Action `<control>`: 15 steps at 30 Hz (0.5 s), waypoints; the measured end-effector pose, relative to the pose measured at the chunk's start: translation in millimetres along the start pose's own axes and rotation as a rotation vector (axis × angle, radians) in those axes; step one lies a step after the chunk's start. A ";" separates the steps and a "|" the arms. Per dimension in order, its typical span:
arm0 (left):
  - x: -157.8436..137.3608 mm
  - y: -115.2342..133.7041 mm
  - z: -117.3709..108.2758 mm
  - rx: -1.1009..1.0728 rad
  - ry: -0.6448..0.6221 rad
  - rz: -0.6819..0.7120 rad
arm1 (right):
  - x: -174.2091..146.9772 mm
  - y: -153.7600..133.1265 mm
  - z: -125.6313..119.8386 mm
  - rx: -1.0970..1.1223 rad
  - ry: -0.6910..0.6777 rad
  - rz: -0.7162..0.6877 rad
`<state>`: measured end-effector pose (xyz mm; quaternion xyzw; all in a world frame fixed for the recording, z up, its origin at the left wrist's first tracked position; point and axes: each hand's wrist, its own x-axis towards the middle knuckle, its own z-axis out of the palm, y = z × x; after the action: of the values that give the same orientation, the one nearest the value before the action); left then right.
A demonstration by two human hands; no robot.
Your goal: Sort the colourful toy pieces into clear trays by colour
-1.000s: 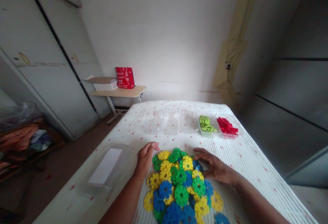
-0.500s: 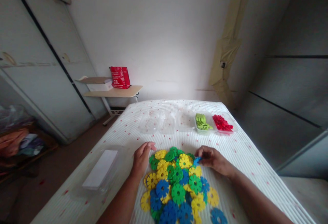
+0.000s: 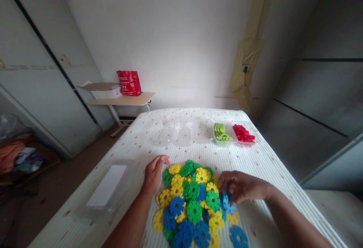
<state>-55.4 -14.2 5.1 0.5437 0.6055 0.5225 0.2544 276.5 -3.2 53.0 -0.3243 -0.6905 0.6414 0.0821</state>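
Note:
A heap of notched plastic snowflake discs in green (image 3: pixel 194 211), yellow (image 3: pixel 176 190) and blue (image 3: pixel 177 206) lies on the cloth in front of me. At its right edge, my right hand (image 3: pixel 245 187) has its fingers closed on a blue snowflake disc (image 3: pixel 227 203); whether more than one is in the grip I cannot tell. My left hand (image 3: pixel 154 173) rests against the heap's upper left side, fingers loosely extended and holding nothing. A single blue disc (image 3: pixel 238 236) lies apart at the lower right.
Beyond the heap stands a row of clear plastic boxes (image 3: pixel 183 136); one holds light green pieces (image 3: pixel 222 132), another red pieces (image 3: pixel 243 133). On the left lies a clear tray with a white card (image 3: pixel 107 187). A red bag (image 3: pixel 129 83) sits on a side table (image 3: pixel 124 100).
My right hand has moved toward me along the heap's right edge, from the upper right corner down to the blue discs there. My left hand stays in place. The view has shifted slightly.

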 end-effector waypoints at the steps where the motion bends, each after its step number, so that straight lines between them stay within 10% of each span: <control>1: 0.3 0.0 0.0 0.000 -0.001 -0.002 | 0.9 -1.2 2.4 -0.043 0.010 -0.013; 15: -0.5 1.4 -0.1 0.009 0.005 -0.010 | 7.5 -5.6 5.8 -0.202 0.037 0.018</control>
<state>-54.8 -14.9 6.3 0.5405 0.6113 0.5196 0.2532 265.7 -3.7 55.0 -0.3491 -0.7469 0.5631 0.0557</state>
